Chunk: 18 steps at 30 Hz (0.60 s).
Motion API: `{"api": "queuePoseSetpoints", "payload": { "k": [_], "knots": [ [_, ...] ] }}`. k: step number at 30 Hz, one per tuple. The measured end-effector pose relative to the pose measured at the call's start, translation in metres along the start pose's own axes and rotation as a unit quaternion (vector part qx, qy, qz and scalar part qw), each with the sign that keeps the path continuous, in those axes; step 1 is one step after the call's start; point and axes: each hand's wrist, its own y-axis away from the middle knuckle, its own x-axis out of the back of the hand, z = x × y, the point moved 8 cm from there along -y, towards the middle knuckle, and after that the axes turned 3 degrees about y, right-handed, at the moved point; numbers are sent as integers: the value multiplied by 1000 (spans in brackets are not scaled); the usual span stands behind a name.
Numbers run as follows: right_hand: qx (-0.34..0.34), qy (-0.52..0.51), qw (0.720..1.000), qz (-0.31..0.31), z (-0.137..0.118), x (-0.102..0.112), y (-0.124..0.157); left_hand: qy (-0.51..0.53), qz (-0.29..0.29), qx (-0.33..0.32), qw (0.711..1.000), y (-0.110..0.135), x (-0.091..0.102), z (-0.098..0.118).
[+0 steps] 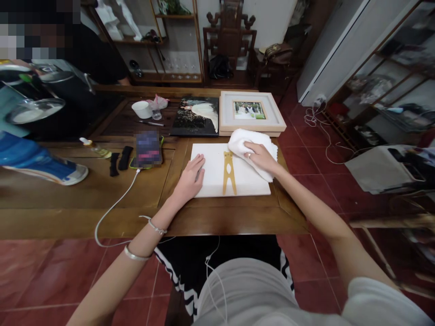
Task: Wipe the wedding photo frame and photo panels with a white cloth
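Observation:
A flat white board (212, 174) lies on the wooden table in front of me. Along its middle runs a gold-coloured, two-legged piece (228, 174) with an oval gap. My left hand (190, 181) rests on the board's left edge, fingers stretched out and holding nothing. On the right side, my right hand (260, 158) presses a bunched white towel (238, 140) onto the board's upper right part, its fingers curled into the cloth. The towel covers that corner, and a fold hangs past the right edge.
Behind the board lie a light-framed picture (251, 129) and a dark photo panel (180, 120). To the left are a phone (148, 149) on a white cable (113, 203), a small dropper bottle (97, 148), a white cup (142, 109) and a blue package (37, 158). A person (98, 54) is at the far left.

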Motion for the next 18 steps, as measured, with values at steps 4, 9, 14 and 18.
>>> {"api": "queuePoseSetpoints", "payload": {
  "k": [4, 9, 14, 18],
  "knots": [
    [43, 28, 999, -20, -32, -25, 23, -1, -1, 1, 1000, 0, 0, 1],
    [183, 48, 973, -135, -88, -42, 90, 2, -1, 1, 1000, 0, -1, 1],
    [231, 16, 938, -258, -106, -42, 118, 10, -7, 5, 1000, 0, -2, 0],
    [167, -7, 952, -255, -74, -35, 75, 20, -15, 7, 1000, 0, -3, -1]
  ]
}}
